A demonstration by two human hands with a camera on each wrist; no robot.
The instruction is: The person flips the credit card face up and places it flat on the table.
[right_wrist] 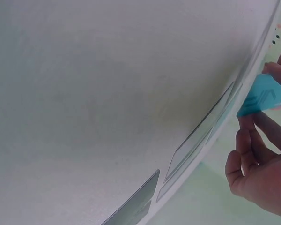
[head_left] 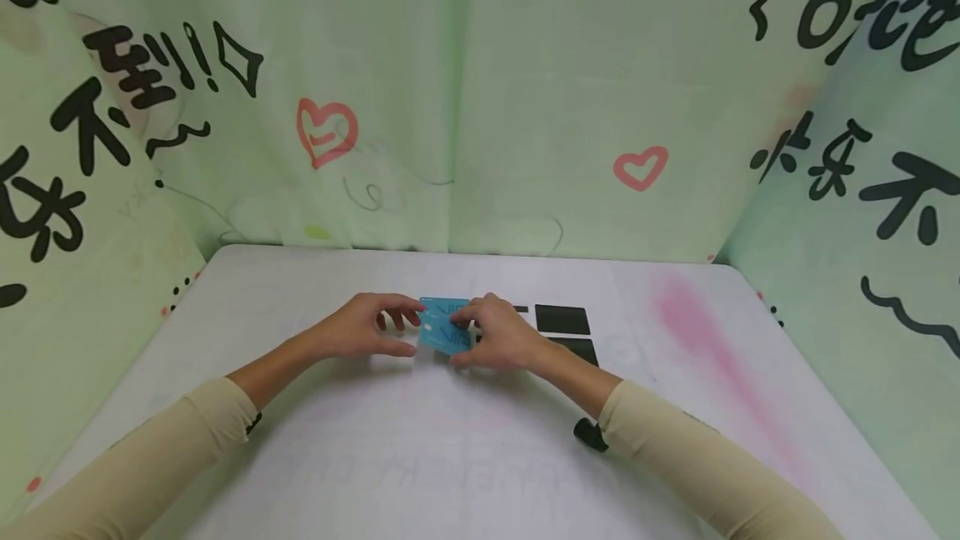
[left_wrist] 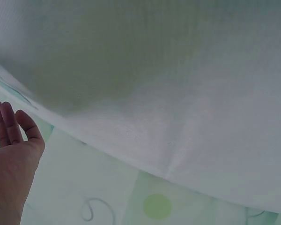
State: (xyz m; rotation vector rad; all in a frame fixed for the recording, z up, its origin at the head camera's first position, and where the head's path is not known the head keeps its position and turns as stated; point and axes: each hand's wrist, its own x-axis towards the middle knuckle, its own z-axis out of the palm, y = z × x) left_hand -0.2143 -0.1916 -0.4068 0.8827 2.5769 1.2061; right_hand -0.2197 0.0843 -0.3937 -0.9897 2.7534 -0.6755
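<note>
A light blue card point(head_left: 444, 330) with white markings is raised over the far middle of the white table. My right hand point(head_left: 501, 336) holds it at its right side, fingers across its face and thumb at its lower edge. Left of the card, my left hand point(head_left: 369, 325) has loosely bent fingers, with thumb and index fingertips by the card's left edge. In the right wrist view, the card point(right_wrist: 262, 95) lies between my right hand point(right_wrist: 260, 164) and the other hand's fingertips. The left wrist view shows my left hand point(left_wrist: 16, 150) at its left edge, without the blue card.
Black flat rectangles point(head_left: 562, 320) lie on the white table point(head_left: 420, 457), right of my right hand and partly behind it. A small black object point(head_left: 591, 434) shows at the right cuff. Green printed curtains point(head_left: 525, 107) enclose the table's back and sides.
</note>
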